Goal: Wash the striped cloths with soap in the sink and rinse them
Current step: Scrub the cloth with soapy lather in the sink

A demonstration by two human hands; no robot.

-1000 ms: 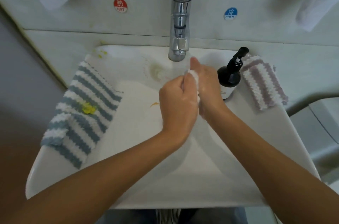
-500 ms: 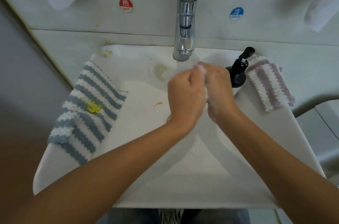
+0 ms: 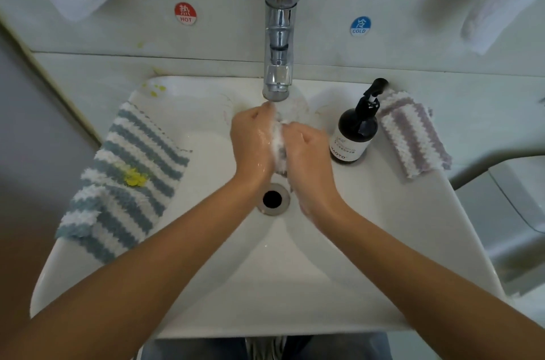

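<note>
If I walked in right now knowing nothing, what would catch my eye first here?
Probably the two hands meeting under the tap: the left hand and right hand squeeze a soapy white cloth over the middle of the sink. Next, the blue striped cloth draped over the sink's left rim, with a yellow stain on it. On the right rim stand a dark soap bottle and a purple striped cloth.

Both hands, left hand [image 3: 250, 141] and right hand [image 3: 306, 153], clenched around a soapy cloth [image 3: 278, 142] under the tap [image 3: 278, 35]. Drain [image 3: 272, 199] just below the grip. Blue striped cloth [image 3: 126, 179] left, soap bottle [image 3: 354, 135] right.
</note>
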